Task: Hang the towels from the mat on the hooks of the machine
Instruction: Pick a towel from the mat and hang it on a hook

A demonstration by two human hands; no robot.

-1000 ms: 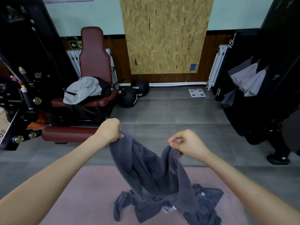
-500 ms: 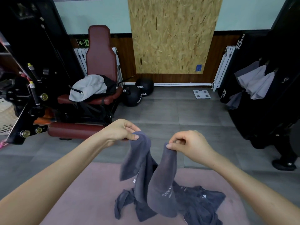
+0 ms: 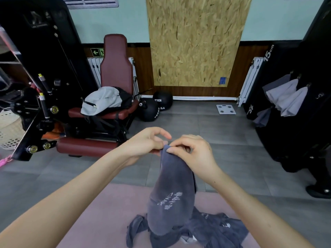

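Rightward: black machine [image 3: 293,140], pale towels [image 3: 286,97] hung on its side. Bare grey floor [image 3: 229,140] lies between it and pink mat [image 3: 100,221]. Towel heap [image 3: 220,231] at mat's near edge. One dark towel [image 3: 172,194] hangs above heap, top edge pinched by left hand [image 3: 145,142] and right hand [image 3: 195,151].

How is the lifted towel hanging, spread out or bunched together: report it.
Bunched. The left hand and right hand pinch its top together, so the towel hangs as one narrow column above the mat.

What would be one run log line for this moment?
left hand: pinches grey towel top | right hand: pinches same top | grey towel: hangs over pile on pink mat | hung towels: on machine
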